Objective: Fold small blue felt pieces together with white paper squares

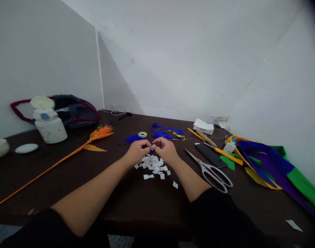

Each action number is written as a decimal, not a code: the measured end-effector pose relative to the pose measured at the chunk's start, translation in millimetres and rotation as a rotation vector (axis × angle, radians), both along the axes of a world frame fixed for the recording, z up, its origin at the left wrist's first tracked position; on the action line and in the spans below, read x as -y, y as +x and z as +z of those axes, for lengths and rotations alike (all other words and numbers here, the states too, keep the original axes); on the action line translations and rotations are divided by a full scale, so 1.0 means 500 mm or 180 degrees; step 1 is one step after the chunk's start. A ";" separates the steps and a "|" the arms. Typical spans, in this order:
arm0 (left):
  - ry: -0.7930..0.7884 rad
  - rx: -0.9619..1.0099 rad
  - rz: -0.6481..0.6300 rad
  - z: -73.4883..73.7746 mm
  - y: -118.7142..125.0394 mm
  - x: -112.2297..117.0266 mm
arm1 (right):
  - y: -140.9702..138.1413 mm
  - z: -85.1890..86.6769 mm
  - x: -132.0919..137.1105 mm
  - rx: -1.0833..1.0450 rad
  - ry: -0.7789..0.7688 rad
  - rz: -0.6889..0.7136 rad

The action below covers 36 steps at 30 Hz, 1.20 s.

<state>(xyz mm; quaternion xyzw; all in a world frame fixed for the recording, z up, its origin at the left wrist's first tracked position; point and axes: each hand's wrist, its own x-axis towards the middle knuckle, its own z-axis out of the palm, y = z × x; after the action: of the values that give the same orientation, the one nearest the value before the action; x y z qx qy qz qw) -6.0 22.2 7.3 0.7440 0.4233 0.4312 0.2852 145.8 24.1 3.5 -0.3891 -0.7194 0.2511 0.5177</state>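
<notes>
My left hand (137, 151) and my right hand (165, 148) meet over the dark table (126, 203), fingers pinched together on one small white paper piece (153, 147) held between them. Just below the hands lies a pile of several small white paper squares (153, 164), with a few strays nearer me. Blue paper scraps (162, 134) and a small roll of tape (142, 134) lie just beyond the hands.
Scissors (211, 170) lie right of my right hand, next to a yellow-handled tool (224, 155), a black strip, a glue bottle (230, 146) and coloured sheets (276, 168). An orange paper flower on a long stem (69, 155), a white jar (49, 125), a bag and a bowl sit left.
</notes>
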 end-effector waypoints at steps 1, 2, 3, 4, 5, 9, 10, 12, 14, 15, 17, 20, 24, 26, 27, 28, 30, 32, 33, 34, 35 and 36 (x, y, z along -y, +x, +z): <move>0.0005 -0.0016 -0.0008 0.000 0.000 0.000 | 0.001 -0.001 -0.002 -0.0038 -0.0048 0.0008; 0.0007 -0.0019 -0.0012 -0.001 0.000 -0.001 | 0.002 -0.001 -0.003 -0.0071 -0.0094 0.0016; 0.0002 -0.0009 -0.0011 -0.001 0.000 -0.001 | 0.002 -0.001 -0.004 -0.0110 -0.0138 0.0025; -0.0006 0.0006 -0.0003 -0.001 0.000 -0.001 | 0.002 -0.001 -0.004 -0.0165 -0.0175 0.0039; -0.0008 0.0030 0.0010 0.000 0.000 -0.001 | 0.002 0.000 -0.005 -0.0236 -0.0212 0.0062; 0.0020 0.0132 0.0039 0.003 0.001 0.003 | 0.005 0.000 -0.009 -0.0624 -0.0428 0.0174; 0.0001 0.0159 0.0050 0.004 0.001 0.004 | 0.008 0.000 -0.012 -0.0643 -0.0469 0.0151; -0.0069 0.0182 0.0073 0.004 0.000 0.006 | 0.019 -0.001 -0.020 -0.0395 -0.0435 -0.0035; -0.0099 0.0158 0.0095 0.003 -0.001 0.005 | 0.034 -0.001 -0.027 0.0248 -0.0202 -0.0292; -0.0088 0.0129 0.0099 0.003 -0.001 0.004 | 0.040 -0.001 -0.029 0.0618 -0.0046 -0.0347; -0.0002 0.0048 0.0108 0.002 -0.003 0.002 | 0.049 0.003 -0.030 0.0990 0.0170 -0.0349; 0.0166 -0.0114 0.0125 0.003 -0.005 -0.001 | 0.046 0.011 -0.022 0.0607 0.0059 -0.0201; 0.0261 -0.0311 0.0127 0.007 -0.005 0.000 | 0.026 0.014 -0.007 0.0238 -0.0271 0.0070; 0.0293 -0.0351 0.0140 0.008 -0.004 0.002 | 0.018 0.011 -0.003 0.0250 -0.0371 0.0145; 0.0304 -0.0350 0.0150 0.009 -0.003 0.003 | 0.015 0.010 -0.001 0.0245 -0.0415 0.0159; 0.0306 -0.0343 0.0164 0.009 -0.003 0.004 | 0.013 0.008 -0.001 0.0235 -0.0447 0.0159; 0.0284 -0.0323 0.0175 0.009 -0.002 0.004 | 0.010 0.007 0.000 0.0231 -0.0465 0.0111; 0.0252 -0.0298 0.0173 0.009 -0.002 0.004 | 0.010 0.007 0.001 0.0250 -0.0423 0.0062; 0.0236 -0.0283 0.0182 0.009 -0.002 0.004 | 0.010 0.007 0.000 0.0253 -0.0384 0.0049; 0.0219 -0.0260 0.0189 0.009 -0.002 0.004 | 0.011 0.007 0.000 0.0244 -0.0335 0.0046; 0.0210 -0.0226 0.0197 0.008 -0.002 0.004 | 0.012 0.007 0.000 0.0216 -0.0280 0.0048; 0.0201 -0.0185 0.0207 0.008 -0.002 0.004 | 0.014 0.008 -0.001 0.0168 -0.0224 0.0048</move>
<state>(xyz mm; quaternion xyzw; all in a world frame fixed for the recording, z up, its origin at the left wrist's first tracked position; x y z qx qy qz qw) -7.1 20.3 11.3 0.7506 0.4415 0.4316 0.2351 152.7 24.5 7.4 -0.4080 -0.7265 0.2697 0.4826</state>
